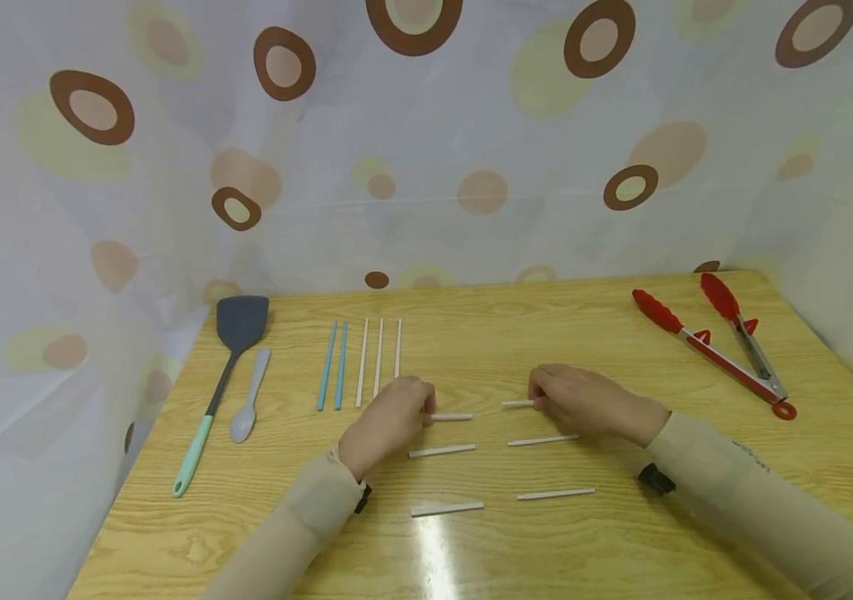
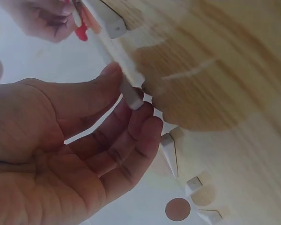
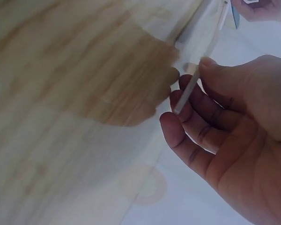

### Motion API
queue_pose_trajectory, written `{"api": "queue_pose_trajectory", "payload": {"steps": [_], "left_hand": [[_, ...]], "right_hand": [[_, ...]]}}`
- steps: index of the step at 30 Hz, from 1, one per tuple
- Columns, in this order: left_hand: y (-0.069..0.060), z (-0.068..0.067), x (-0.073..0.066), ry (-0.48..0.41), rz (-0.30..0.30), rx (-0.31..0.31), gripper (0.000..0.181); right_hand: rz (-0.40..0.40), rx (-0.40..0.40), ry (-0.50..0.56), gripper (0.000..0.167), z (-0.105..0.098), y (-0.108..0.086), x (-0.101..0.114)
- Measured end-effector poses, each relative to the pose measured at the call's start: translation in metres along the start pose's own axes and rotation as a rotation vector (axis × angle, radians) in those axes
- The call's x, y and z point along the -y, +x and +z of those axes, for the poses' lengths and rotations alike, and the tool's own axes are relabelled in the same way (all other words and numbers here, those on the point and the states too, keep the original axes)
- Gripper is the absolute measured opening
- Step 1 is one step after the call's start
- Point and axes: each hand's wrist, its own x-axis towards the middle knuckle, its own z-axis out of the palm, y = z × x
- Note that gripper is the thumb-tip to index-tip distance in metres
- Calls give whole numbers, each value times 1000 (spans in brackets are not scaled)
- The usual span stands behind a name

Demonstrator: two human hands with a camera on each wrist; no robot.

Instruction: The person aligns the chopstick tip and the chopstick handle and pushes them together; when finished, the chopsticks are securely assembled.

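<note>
My left hand [image 1: 392,417] pinches the end of a short white stick [image 1: 452,417] between thumb and fingertips, just above the table; it looks like part of a chopstick. In the left wrist view the stick's blunt end [image 2: 132,101] pokes out past the thumb. Across a small gap, my right hand [image 1: 584,398] pinches a second short white stick [image 1: 519,404], whose near end [image 3: 182,103] shows in the right wrist view. The two sticks' free ends point toward each other, apart. Nearer me lie more short white sticks: two on the left [image 1: 442,451] and two on the right [image 1: 542,440].
Behind my left hand stand in a row two blue chopsticks [image 1: 327,367] and three white chopsticks [image 1: 362,362]. Farther left lie a grey spoon [image 1: 249,396] and a spatula [image 1: 223,375]. Red-tipped tongs [image 1: 726,354] lie spread at right. A patterned cloth [image 1: 426,167] hangs behind the wooden table [image 1: 516,333].
</note>
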Motion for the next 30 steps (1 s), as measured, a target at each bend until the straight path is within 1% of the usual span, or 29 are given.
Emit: {"api": "queue_pose_trajectory", "payload": {"steps": [2,5,7,9,12,15,17,19,22,23,25,27,30], "left_hand": [[-1,-1,0,-11,4,-16,8],[-2,-1,1,-23,19,-61,4],[-2,-2,2,-28,28,-110,4],[-1,-2,3,-42,38,-168,9],[0,-4,4,-71,56,-269,13],[1,-6,5,-101,76,-353,12],[2,-8,6,-127,84,-395,12],[2,-9,6,-158,86,-426,12],[3,-12,6,-203,97,-470,11],[3,-14,5,-215,105,-487,11],[3,-16,4,-235,129,-514,10],[3,-18,3,-252,149,-529,10],[2,-20,1,-274,169,-533,9]], "right_hand": [[4,-5,3,13,-2,1,-1],[-11,-26,-7,15,-4,3,-2],[-22,-45,-4,17,-5,3,-3],[-26,-62,14,18,-7,4,-4],[-12,-75,54,21,-11,4,-5],[0,-91,61,30,-16,5,-5],[-11,-128,37,32,-19,6,-6],[-37,-188,17,29,-22,8,-6],[-91,-305,-7,8,-27,11,-5],[-110,-340,-12,13,-29,13,-4],[-143,-400,-15,29,-32,15,-2],[-162,-442,-5,30,-35,18,0],[-166,-474,40,8,-39,20,4]]}}
